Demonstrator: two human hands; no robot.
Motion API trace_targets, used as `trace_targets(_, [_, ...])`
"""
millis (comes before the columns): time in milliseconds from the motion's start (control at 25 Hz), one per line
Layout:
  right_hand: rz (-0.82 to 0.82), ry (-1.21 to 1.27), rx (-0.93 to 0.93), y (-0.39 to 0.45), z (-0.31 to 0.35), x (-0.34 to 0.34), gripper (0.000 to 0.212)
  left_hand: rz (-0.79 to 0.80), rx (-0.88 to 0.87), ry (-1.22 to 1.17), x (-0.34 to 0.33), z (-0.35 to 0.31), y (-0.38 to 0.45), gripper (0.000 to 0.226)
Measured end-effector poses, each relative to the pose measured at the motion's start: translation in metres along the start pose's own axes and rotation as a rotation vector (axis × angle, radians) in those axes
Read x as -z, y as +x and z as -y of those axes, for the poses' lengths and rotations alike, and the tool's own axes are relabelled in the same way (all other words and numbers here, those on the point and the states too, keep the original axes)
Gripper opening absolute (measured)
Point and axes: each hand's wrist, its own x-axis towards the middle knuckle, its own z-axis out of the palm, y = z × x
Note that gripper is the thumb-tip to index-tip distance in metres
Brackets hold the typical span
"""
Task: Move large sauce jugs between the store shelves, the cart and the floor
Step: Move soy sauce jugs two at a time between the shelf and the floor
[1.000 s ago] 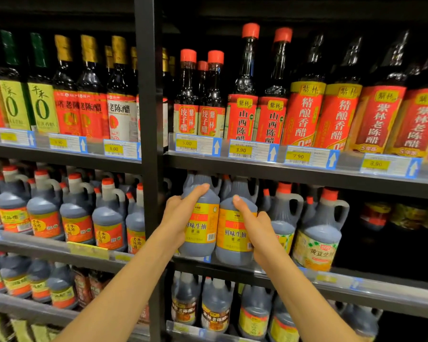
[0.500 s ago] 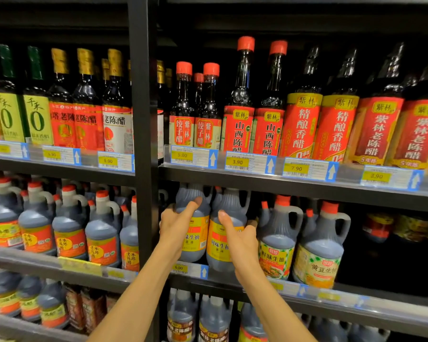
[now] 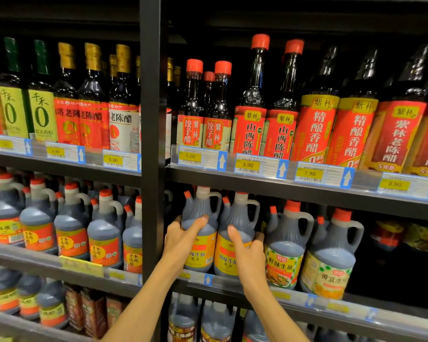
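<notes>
Gripping one yellow-labelled jug (image 3: 200,233) is the left hand (image 3: 181,239); right hand (image 3: 247,253) grips its neighbour (image 3: 235,233).

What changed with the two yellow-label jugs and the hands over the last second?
Both jugs went further back onto the middle shelf, side by side, upright. The left hand holds the left yellow-label jug and the right hand the right yellow-label jug; neither grip was let go. The neighbouring jugs, the bottles above and the price tags stayed as they were.
</notes>
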Motion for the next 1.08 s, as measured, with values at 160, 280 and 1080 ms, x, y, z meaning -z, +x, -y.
trace_targets(160, [0.018,-0.037,0.0,-0.005,-0.001,0.003,0.055,0.056,0.056,-0.015,0.003,0.013,-0.001,0.064])
trace_targets(280, [0.035,-0.061,-0.026,-0.006,0.001,0.005,0.055,0.084,0.067,0.009,0.002,0.012,-0.001,0.073])
trace_targets(1080, [-0.099,-0.342,0.076,-0.03,-0.004,0.0,0.074,0.016,-0.164,0.304,0.013,0.032,-0.006,0.087])
